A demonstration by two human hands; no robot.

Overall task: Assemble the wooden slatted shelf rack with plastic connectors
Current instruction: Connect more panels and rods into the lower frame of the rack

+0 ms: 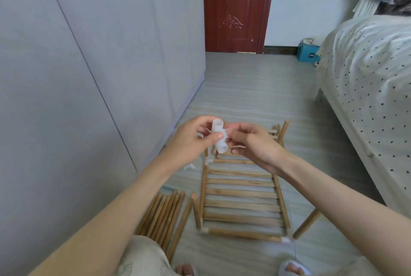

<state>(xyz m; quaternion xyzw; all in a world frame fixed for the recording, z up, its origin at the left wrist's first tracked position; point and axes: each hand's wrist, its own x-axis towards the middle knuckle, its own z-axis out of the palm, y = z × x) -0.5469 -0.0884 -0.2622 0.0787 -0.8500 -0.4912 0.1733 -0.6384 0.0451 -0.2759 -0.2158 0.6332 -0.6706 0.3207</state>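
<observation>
My left hand (pixel 191 140) and my right hand (pixel 255 144) meet above the floor and both pinch a translucent white plastic connector (pixel 219 136), a short tube with a side branch. Below them a wooden slatted shelf panel (pixel 241 200) lies flat on the floor, with white connectors at its near corners (pixel 287 240) and short legs (pixel 307 223) plugged in. A second slatted panel (pixel 274 133) shows partly behind my right hand. A bundle of loose wooden dowels (pixel 163 213) lies left of the panel. A loose connector (pixel 190 167) lies on the floor.
A grey wardrobe (pixel 89 75) runs along the left. A bed with a dotted sheet (pixel 367 88) stands on the right. A red door (pixel 233 8) and a blue box (pixel 308 52) are at the far end. My knees and slippered feet (pixel 293 269) are at the bottom.
</observation>
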